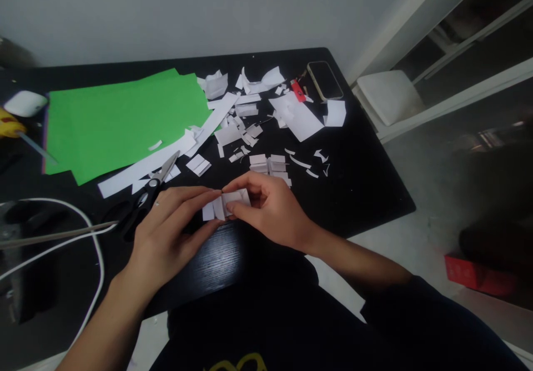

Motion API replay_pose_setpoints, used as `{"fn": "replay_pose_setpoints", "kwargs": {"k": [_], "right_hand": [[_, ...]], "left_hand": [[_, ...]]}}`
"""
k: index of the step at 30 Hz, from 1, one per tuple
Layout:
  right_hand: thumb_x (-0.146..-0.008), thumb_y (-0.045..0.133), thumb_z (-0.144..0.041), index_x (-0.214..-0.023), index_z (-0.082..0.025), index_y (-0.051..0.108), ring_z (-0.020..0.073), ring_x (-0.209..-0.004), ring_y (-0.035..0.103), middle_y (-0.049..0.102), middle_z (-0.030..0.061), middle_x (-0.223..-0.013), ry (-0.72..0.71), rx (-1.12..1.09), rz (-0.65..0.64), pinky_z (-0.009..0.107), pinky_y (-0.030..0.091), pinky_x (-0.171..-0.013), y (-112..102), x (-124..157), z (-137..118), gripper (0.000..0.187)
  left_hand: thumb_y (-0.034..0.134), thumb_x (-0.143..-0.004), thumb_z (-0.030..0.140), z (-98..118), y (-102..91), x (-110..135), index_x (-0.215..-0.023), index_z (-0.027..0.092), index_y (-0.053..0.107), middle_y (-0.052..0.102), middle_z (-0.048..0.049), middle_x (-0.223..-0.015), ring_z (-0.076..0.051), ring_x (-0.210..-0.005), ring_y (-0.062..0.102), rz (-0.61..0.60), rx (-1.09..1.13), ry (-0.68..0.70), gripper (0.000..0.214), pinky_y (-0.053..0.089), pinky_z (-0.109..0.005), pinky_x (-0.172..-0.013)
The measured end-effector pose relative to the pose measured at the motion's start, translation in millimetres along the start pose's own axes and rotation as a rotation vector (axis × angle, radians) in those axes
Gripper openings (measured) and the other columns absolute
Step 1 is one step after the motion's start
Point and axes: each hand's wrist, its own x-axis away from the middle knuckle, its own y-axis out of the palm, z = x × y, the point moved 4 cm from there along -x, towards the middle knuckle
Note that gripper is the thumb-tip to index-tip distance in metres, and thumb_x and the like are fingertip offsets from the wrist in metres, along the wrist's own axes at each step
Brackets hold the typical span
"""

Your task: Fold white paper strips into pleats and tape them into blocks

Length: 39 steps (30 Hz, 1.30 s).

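A small folded piece of white paper is held between my two hands above the near edge of the black table. My left hand pinches its left side, thumb below and fingers above. On the other side, my right hand grips the paper, with its thumb across the front and the index finger along the top. Just beyond my right hand lie small folded white paper pieces. Black-handled scissors rest beside my left hand, blades pointing away. A separate folded white square lies past my left fingers.
Green paper sheets cover the back left, with a long white strip along them. White scraps litter the middle. A phone and a red item sit back right. White cable loops at left near a yellow-handled tool.
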Motion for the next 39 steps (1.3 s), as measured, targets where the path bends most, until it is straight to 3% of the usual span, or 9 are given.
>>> {"fn": "replay_pose_setpoints", "kwargs": {"k": [13, 27, 31, 39], "right_hand": [[-0.084, 0.076, -0.014, -0.102, -0.019, 0.073, 0.0167, -0.078, 0.076, 0.078, 0.0017, -0.089, 0.019, -0.093, -0.007, 0.031, 0.063, -0.074, 0.4, -0.3, 1.4, 0.019], [-0.086, 0.078, -0.022, -0.102, -0.021, 0.074, 0.015, -0.075, 0.072, 0.078, 0.0015, -0.091, -0.015, 0.014, 0.015, 0.028, 0.058, -0.066, 0.8, -0.5, 1.6, 0.017], [-0.079, 0.086, -0.028, -0.101, -0.021, 0.072, 0.0174, -0.084, 0.074, 0.078, 0.0016, -0.096, -0.014, -0.025, 0.034, 0.031, 0.06, -0.074, 3.4, -0.7, 4.4, 0.027], [-0.077, 0.088, -0.03, -0.1, -0.021, 0.072, 0.0172, -0.084, 0.074, 0.077, 0.001, -0.093, -0.016, -0.097, 0.073, 0.03, 0.058, -0.073, 2.9, 0.0, 6.5, 0.029]], "left_hand": [[0.077, -0.091, 0.018, -0.4, 2.6, -0.1, -0.13, 0.023, 0.064, 0.069, -0.0094, -0.12, -0.025, -0.107, 0.068, -0.001, -0.006, 0.023, 0.042, 0.055, -0.04, -0.092], [0.075, -0.091, 0.016, -0.6, 3.0, 0.3, -0.13, 0.021, 0.064, 0.069, -0.0104, -0.119, -0.025, -0.105, 0.068, 0.006, -0.058, 0.055, 0.041, 0.054, -0.04, -0.092], [0.074, -0.092, 0.017, 1.4, 3.4, 0.8, -0.131, 0.022, 0.063, 0.069, -0.0102, -0.119, -0.026, -0.105, 0.069, 0.016, -0.109, 0.071, 0.04, 0.055, -0.041, -0.091], [0.079, -0.09, 0.027, -3.1, 1.5, 2.6, -0.137, 0.021, 0.057, 0.067, -0.0115, -0.122, -0.026, -0.11, 0.068, 0.054, -0.097, 0.028, 0.053, 0.056, -0.038, -0.094]]}}
